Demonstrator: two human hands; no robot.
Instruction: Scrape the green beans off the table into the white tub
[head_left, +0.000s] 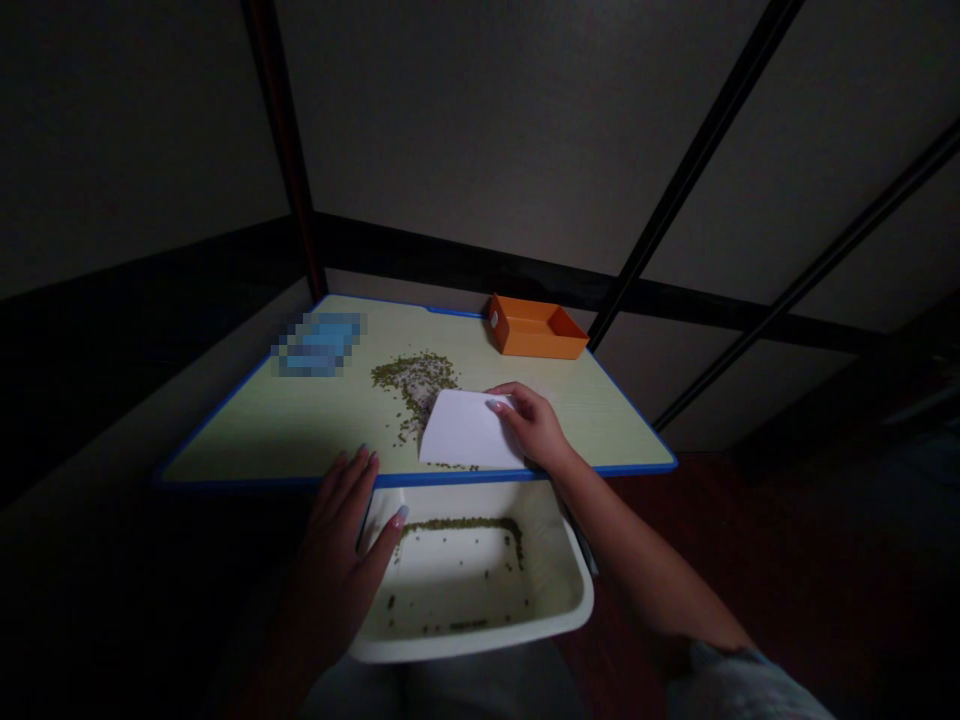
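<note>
My right hand [531, 425] pinches a stiff white sheet of paper [469, 428], thumb on top, close to the table's front edge. The sheet leans over the tabletop beside a scattered heap of small green grains [416, 375], perhaps beans, mixed with whitish bits. A few grains lie below its lower edge. Under the table edge is a white plastic basin [480, 640], with more green grains along its far inner side and a few on its bottom. My left hand [349, 540] holds the basin's left rim, thumb inside and fingers reaching up against the table edge.
An orange open box [544, 342] stands at the table's back right. A blurred blue item [321, 345] lies at the back left. The pale table [262, 425] has a blue edge [630, 468]. Behind it rises a panelled wall [480, 120] with dark strips.
</note>
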